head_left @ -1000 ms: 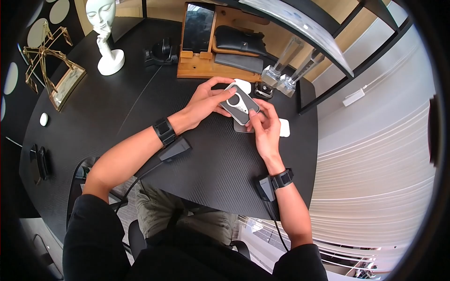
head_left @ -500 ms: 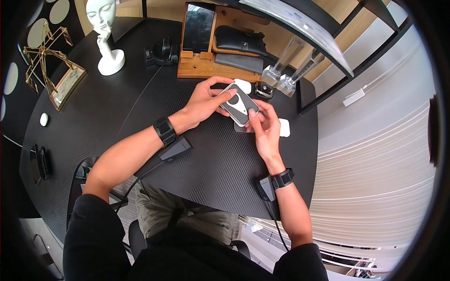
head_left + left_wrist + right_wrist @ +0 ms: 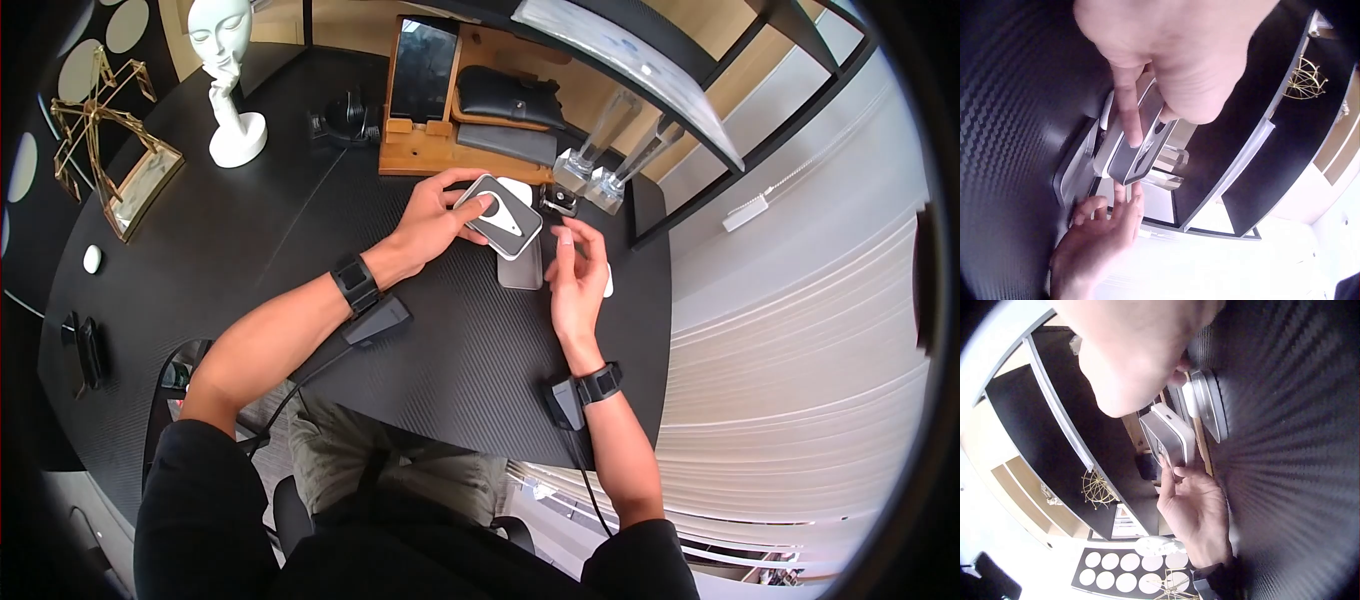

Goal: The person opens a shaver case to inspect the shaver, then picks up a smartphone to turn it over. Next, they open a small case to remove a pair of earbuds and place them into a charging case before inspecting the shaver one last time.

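My left hand (image 3: 428,228) holds a small white box (image 3: 505,222) by its left end, the thumb on top and fingers round the sides. Its grey top face carries a white teardrop shape with a dark round middle, partly under the thumb. In the right wrist view, the white edge of the box shows a small dark slot. A flat grey rectangular tray (image 3: 520,268) lies on the desk just below the box. My right hand (image 3: 578,285) is apart from the box, on its right, fingers loosely bent and holding nothing.
A white piece (image 3: 516,190) lies behind the box, beside a small black object (image 3: 558,199). Crystal trophies (image 3: 590,178) and a wooden stand (image 3: 430,155) with a phone stand farther back. A white face statue (image 3: 238,140) and a gold frame ornament (image 3: 150,185) are at left.
My right hand has let go of the box and drawn off to the right. The box, still in my left hand, has shifted slightly left, exposing more of the grey tray.
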`<state>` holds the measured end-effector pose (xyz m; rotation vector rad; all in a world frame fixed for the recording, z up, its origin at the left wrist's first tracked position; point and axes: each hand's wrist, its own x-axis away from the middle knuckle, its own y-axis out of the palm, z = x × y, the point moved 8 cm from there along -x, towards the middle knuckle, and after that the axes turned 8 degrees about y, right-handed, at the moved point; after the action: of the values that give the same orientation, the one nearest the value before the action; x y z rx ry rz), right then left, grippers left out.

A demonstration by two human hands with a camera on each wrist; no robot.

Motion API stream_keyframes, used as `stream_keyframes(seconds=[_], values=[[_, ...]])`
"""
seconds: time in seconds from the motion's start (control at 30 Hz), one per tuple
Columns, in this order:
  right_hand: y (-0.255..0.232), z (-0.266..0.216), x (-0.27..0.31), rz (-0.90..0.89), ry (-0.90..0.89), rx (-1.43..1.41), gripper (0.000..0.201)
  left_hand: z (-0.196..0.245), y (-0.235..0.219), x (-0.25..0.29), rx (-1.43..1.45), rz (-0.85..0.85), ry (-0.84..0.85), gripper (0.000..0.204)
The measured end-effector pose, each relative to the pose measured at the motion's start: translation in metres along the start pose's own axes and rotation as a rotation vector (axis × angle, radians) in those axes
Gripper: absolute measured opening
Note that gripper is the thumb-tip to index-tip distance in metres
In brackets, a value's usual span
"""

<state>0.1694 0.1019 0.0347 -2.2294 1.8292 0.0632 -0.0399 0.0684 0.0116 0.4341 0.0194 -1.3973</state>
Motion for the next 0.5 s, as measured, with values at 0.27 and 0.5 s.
stream_keyframes(seconds=[0.27, 0.5], values=[[0.009, -0.013, 0.013, 0.074, -0.09, 0.753, 0.054, -0.002, -0.008, -0.003, 0.103, 0.095, -0.017, 0.05], [0.011, -0.007, 0.012, -0.004, -0.029, 0.883, 0.039, 0.0, -0.013, -0.001, 0.025, 0.152, 0.003, 0.056]])
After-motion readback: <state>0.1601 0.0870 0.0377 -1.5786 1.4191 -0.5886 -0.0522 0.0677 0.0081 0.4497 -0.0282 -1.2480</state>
